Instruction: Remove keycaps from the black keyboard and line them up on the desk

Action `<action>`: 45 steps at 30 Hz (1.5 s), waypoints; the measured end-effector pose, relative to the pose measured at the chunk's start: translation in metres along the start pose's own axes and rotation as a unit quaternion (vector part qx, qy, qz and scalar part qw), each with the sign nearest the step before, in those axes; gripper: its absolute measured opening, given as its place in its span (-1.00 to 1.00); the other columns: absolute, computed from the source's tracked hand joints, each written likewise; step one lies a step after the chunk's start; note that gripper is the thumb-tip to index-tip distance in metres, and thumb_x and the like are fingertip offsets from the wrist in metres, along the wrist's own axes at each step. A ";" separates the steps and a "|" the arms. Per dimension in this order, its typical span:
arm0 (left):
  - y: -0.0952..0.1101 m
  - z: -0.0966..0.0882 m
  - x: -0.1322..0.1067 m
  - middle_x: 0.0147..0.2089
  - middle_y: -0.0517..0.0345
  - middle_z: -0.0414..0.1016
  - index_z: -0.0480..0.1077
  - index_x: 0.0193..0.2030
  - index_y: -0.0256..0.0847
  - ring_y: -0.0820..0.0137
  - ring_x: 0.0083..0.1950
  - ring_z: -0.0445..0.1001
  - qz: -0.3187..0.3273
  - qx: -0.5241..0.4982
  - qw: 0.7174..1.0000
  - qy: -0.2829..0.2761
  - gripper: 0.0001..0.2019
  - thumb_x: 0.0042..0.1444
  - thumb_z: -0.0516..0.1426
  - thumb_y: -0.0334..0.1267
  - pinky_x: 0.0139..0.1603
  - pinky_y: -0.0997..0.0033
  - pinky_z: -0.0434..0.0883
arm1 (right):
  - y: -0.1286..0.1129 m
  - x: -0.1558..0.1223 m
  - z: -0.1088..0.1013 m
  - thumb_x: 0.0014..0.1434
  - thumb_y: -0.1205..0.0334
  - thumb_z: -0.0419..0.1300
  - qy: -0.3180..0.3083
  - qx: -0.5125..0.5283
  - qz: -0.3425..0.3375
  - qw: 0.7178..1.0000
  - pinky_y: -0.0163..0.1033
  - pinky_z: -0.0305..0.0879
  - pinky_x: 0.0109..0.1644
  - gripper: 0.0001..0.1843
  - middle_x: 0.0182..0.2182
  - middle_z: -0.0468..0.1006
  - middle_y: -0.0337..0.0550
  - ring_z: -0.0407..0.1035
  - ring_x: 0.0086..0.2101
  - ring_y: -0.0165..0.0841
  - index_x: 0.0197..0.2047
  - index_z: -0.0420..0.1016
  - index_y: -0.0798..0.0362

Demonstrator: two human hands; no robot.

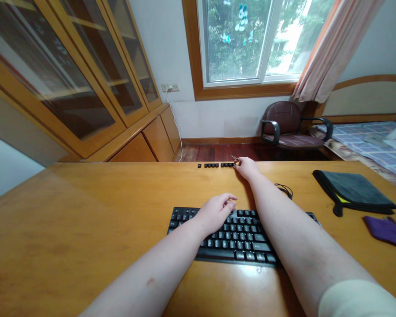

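Big wooden desk (86, 211) fills the view, glass-door cabinet (86, 79) at far left. Black keyboard (240, 237) lies mid-desk, near the front edge. Folded dark cloth (353, 189) w/ a purple cloth (386, 230) sit well to the right. Left hand (214, 213) rests on the keyboard's upper left, fingers loosely bent, gripping nothing. Right hand (247, 168) is stretched to the far edge, pinching a thin tool (234, 157), just beside the right end of a row of loose keycaps (216, 165).

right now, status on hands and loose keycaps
Left hand resting on keyboard. Right hand at keycap row, pinching small tool. Cable beside right forearm, not blocking.
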State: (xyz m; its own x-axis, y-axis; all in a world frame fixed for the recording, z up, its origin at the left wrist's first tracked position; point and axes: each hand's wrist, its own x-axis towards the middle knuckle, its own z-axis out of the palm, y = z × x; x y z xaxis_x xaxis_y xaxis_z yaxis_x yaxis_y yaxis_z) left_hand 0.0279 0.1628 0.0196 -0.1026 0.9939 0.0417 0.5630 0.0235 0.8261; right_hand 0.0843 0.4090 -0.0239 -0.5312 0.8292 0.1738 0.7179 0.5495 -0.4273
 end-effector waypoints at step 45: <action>-0.005 0.001 0.001 -0.24 0.16 0.50 0.33 -0.03 -0.18 0.39 -0.19 0.44 0.007 0.001 1.000 -0.003 -0.70 0.22 -0.08 -0.14 -0.11 0.38 0.33 | -0.004 0.002 -0.003 0.21 0.13 -0.15 0.198 0.373 -0.068 0.904 -0.24 0.20 -0.28 -0.71 -0.53 0.31 -0.25 0.24 -0.45 -0.36 -0.42 0.29 0.01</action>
State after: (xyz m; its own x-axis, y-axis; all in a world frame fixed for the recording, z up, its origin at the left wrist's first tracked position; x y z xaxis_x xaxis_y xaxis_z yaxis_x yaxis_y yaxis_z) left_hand 0.0256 0.1634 0.0146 -0.0887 0.9948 0.0503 0.5659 0.0087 0.8244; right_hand 0.0818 0.4091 -0.0196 -0.2827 0.8115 0.5114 0.0762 0.5505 -0.8314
